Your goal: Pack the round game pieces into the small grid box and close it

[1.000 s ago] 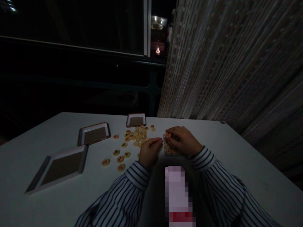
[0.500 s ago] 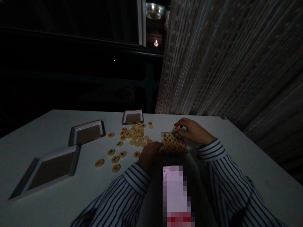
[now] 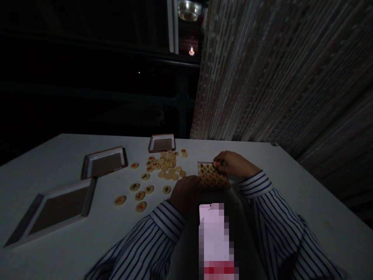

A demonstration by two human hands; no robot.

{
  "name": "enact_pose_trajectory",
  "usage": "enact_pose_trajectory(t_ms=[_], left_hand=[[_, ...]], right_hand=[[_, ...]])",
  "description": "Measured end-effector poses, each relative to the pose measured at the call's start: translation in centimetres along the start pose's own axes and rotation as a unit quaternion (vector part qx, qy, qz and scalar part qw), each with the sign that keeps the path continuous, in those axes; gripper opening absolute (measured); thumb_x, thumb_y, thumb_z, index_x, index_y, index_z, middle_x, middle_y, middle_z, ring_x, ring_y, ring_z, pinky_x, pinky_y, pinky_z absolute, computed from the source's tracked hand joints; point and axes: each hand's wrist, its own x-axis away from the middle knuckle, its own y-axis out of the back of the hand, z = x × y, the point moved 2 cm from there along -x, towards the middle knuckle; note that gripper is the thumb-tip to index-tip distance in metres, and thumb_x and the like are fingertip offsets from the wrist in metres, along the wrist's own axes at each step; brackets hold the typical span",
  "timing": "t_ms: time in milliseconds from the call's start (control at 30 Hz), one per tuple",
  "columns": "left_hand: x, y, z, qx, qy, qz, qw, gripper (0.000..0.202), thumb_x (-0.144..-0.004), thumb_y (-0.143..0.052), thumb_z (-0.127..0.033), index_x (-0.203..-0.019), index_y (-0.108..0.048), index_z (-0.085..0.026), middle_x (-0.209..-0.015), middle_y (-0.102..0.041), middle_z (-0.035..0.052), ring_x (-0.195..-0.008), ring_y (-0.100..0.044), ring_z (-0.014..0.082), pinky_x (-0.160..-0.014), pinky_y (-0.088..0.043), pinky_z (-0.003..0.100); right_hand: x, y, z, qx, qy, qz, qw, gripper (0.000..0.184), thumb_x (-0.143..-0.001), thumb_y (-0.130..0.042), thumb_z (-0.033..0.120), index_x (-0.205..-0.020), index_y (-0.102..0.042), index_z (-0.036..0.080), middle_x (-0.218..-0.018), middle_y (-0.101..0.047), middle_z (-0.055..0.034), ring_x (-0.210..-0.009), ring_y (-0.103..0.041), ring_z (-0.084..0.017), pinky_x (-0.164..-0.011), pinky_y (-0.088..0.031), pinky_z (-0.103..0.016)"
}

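A small shallow box (image 3: 205, 162) stands on the table, with rows of round xiangqi pieces, red and black characters facing up. My left hand (image 3: 186, 193) is closed at the box's left edge; its fingertips are partly hidden. Pinched between the thumb and fingers of my right hand (image 3: 238, 163) is a red-marked xiangqi piece (image 3: 216, 164), at the box's far right part. Left of the box, more pieces lie in a loose pile (image 3: 164, 168), many blank side up. Several single pieces, such as a black-marked xiangqi piece (image 3: 135, 187), are scattered nearer to me.
Three shallow trays or lids lie on the white table (image 3: 291, 186): a large tray (image 3: 91, 200), a middle tray (image 3: 125, 157) and a small tray (image 3: 162, 135). A lit phone (image 3: 217, 233) is below my hands. A string curtain (image 3: 250, 70) hangs behind the table.
My right hand has brought the red-marked piece lower and slightly nearer, down to the box. My left hand stays at the box's edge. The view has shifted slightly.
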Motion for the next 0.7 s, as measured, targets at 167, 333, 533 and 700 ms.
enact_pose_trajectory(t_ms=[167, 333, 533, 700], left_hand=[[0.1, 0.2, -0.2, -0.008, 0.001, 0.015, 1.000, 0.022, -0.083, -0.045, -0.022, -0.099, -0.057, -0.016, -0.096, -0.064, 0.0069, -0.090, -0.056, 0.0214, -0.078, -0.043, 0.036], [0.1, 0.4, -0.5, -0.011, -0.003, 0.011, 1.000, 0.022, -0.084, -0.042, -0.024, -0.099, -0.056, -0.016, -0.096, -0.063, 0.0064, -0.089, -0.056, 0.0210, -0.077, -0.042, 0.036], [0.1, 0.5, -0.6, -0.012, -0.004, 0.009, 1.000, 0.023, -0.086, -0.038, -0.024, -0.096, -0.057, -0.017, -0.092, -0.064, 0.0058, -0.086, -0.056, 0.0202, -0.075, -0.042, 0.035], [0.1, 0.4, -0.4, -0.008, -0.009, 0.000, 1.000, 0.023, -0.085, -0.039, -0.023, -0.098, -0.057, -0.018, -0.093, -0.064, 0.0059, -0.086, -0.056, 0.0200, -0.075, -0.042, 0.035]], right_hand=[[-0.2, -0.8, 0.1, 0.020, -0.004, 0.048, 0.999, 0.028, -0.082, -0.044, 0.032, -0.097, -0.064, 0.020, -0.093, -0.066, -0.0076, -0.087, -0.058, -0.020, -0.075, -0.038, -0.028], [-0.3, -1.2, 0.0, 0.022, -0.003, 0.064, 0.998, 0.031, -0.083, -0.043, 0.035, -0.101, -0.063, 0.020, -0.096, -0.066, -0.0079, -0.089, -0.058, -0.020, -0.075, -0.038, -0.028], [-0.2, -1.2, 0.1, 0.029, 0.003, 0.069, 0.997, 0.032, -0.084, -0.042, 0.037, -0.101, -0.064, 0.020, -0.097, -0.066, -0.0076, -0.090, -0.058, -0.020, -0.075, -0.038, -0.028], [-0.2, -1.3, 0.2, 0.033, 0.007, 0.069, 0.997, 0.030, -0.084, -0.043, 0.034, -0.102, -0.063, 0.021, -0.098, -0.066, -0.0069, -0.093, -0.057, -0.020, -0.076, -0.038, -0.029]])
